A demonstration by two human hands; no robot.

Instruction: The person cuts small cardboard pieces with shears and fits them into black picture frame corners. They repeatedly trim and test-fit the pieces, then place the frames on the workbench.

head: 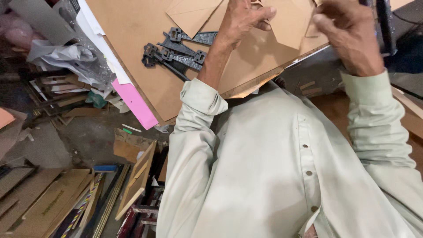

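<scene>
With the left hand (242, 20) pinching one brown cut board piece (288, 22) and the right hand (348, 33) curled on its far edge, atop the big brown board (145, 48) on the table, best keep it flat, clear of the black brackets (180, 50).

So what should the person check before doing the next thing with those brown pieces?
1. Left hand on a brown cut-out piece: ok, fingers pinch its edge.
2. Right hand has a grip: cannot tell, its fingertips are blurred and partly out of view.
3. Brown board lies flat as a work surface: ok.
4. Black metal parts kept apart from the hands: ok, they lie beside the left wrist, untouched.
5. Pink sheet under the board's edge: not ok, it sticks out over the floor clutter.
</scene>
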